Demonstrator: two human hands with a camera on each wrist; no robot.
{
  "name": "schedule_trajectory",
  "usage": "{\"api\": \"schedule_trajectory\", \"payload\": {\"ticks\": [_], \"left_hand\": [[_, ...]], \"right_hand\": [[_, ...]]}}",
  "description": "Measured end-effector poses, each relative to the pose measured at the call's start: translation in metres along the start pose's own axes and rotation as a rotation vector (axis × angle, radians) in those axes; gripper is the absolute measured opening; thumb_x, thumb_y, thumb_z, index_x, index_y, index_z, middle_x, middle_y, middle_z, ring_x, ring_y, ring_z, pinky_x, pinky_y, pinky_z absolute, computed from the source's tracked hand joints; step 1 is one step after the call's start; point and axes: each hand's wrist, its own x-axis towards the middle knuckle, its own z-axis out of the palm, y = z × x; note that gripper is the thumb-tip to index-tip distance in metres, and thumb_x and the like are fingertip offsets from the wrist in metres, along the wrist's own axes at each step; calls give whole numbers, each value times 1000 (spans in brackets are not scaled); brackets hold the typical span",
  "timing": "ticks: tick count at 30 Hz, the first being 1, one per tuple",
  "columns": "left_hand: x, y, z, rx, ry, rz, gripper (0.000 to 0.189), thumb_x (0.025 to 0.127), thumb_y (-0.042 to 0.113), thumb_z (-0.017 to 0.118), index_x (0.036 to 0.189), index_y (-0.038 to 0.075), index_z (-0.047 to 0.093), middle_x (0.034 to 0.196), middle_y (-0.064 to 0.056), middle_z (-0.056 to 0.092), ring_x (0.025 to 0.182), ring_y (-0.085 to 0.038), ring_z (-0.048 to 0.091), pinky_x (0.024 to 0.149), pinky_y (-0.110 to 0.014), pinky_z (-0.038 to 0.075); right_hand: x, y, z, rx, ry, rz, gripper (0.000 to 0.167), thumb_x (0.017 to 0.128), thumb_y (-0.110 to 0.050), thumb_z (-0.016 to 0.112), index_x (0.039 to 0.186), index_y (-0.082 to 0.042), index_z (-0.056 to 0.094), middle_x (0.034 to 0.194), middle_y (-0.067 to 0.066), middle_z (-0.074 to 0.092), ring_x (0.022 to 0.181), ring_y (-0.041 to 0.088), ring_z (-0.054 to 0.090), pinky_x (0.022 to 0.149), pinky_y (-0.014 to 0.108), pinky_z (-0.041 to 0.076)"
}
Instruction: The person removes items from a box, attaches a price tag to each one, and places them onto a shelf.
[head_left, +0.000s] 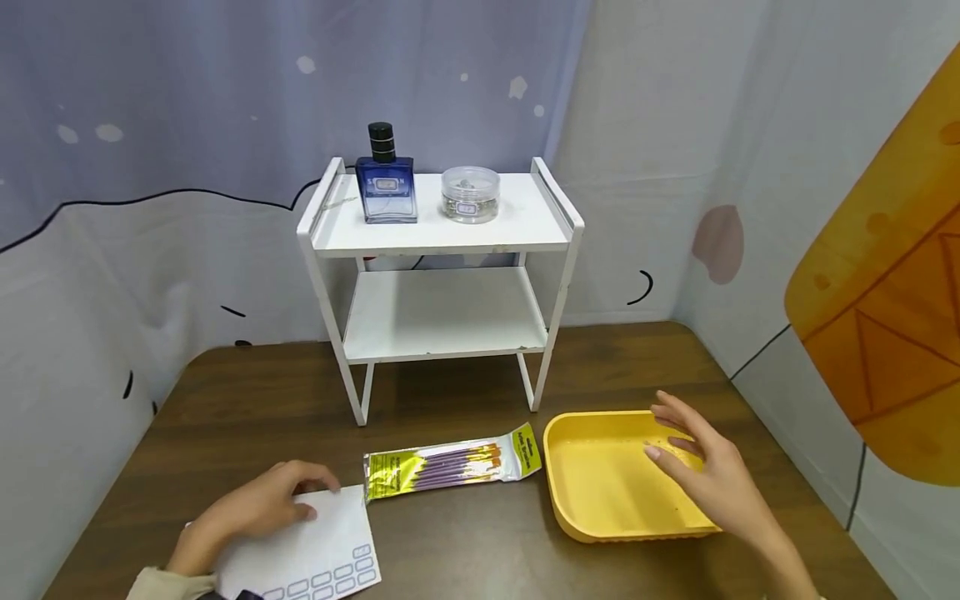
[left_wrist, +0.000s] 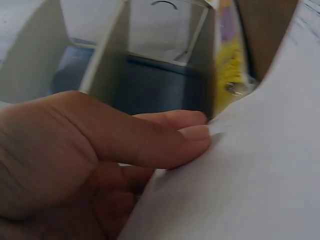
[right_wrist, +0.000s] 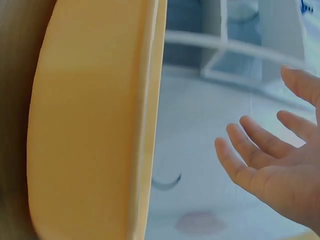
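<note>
Two labelled items, bottle [head_left: 387,192] and jar [head_left: 471,198], look done to me on the head view's upper-centre shelf [head_left: 528,218], brush pack [head_left: 453,462] remaining lower-centre; left-wrist shows the left hand [left_wrist: 100,135] pinching the label sheet [left_wrist: 240,175], frame right; right-wrist, the right hand [right_wrist: 285,167] relaxed, holding nothing.

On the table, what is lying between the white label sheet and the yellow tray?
In the head view, a packet of purple-handled paintbrushes lies between the white label sheet and the yellow tray; nearer the person, the tabletop between them is bare.
</note>
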Motion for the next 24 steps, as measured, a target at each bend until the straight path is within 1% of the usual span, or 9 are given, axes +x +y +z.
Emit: {"api": "schedule_trajectory", "payload": {"ticks": [3,5,8,10,12,15,16,21,24], "left_hand": [[-6,10,-9,-51,-45,3,27,83,-5,70,109,5,69,101,-4,69,81,-3,55,64,-22,48],[-9,18,-13,-90,-66,43,26,86,-3,69,111,5,68,103,-4,68,84,-2,56,66,-22,49],[-9,31,-16,-168,-107,136,26,91,3,67,116,7,66,109,-6,68,90,-2,58,70,-22,51],[-6,40,-15,-189,-124,202,26,93,8,66,119,9,66,113,-7,68,95,-1,58,73,-22,52],[0,51,-14,-225,-153,239,27,95,11,64,122,10,65,116,-7,68,96,-3,59,75,-23,53],[13,65,-10,-240,-176,282,27,95,11,65,122,11,66,116,-6,68,97,-7,60,79,-23,52],[18,70,-8,-239,-185,298,27,95,11,65,122,11,66,115,-6,68,96,-8,60,80,-23,52],[41,85,0,-266,-237,345,28,93,5,65,121,10,67,112,-7,69,98,-7,60,85,-23,52],[51,90,3,-302,-253,353,29,93,4,65,122,6,66,112,-12,68,98,-5,60,86,-23,52]], "right_hand": [[3,-12,19,54,-29,-56,67,91,-6,71,150,-21,43,135,5,59,121,-3,55,94,13,48],[5,-19,34,103,-56,-88,66,90,-5,72,149,-18,46,133,6,61,120,4,58,94,17,50],[6,-30,56,188,-119,-131,62,90,-5,72,146,-12,48,130,10,64,118,13,62,94,25,54],[7,-38,73,259,-183,-148,59,91,-6,71,146,-9,48,129,12,64,117,13,63,94,29,55],[7,-46,88,360,-271,-155,58,93,-6,68,147,-8,46,131,14,63,118,12,62,95,32,54],[5,-57,109,516,-404,-147,59,95,-6,65,150,-10,42,134,17,59,122,10,59,98,34,53],[4,-59,114,561,-445,-146,59,96,-5,63,151,-9,41,137,20,57,124,12,58,100,35,52],[-1,-67,133,687,-596,-114,56,99,-8,60,150,-3,40,144,27,50,125,23,60,100,34,52],[-3,-68,140,784,-672,-60,54,98,-5,59,148,3,40,144,32,47,120,22,64,95,32,55]]}}
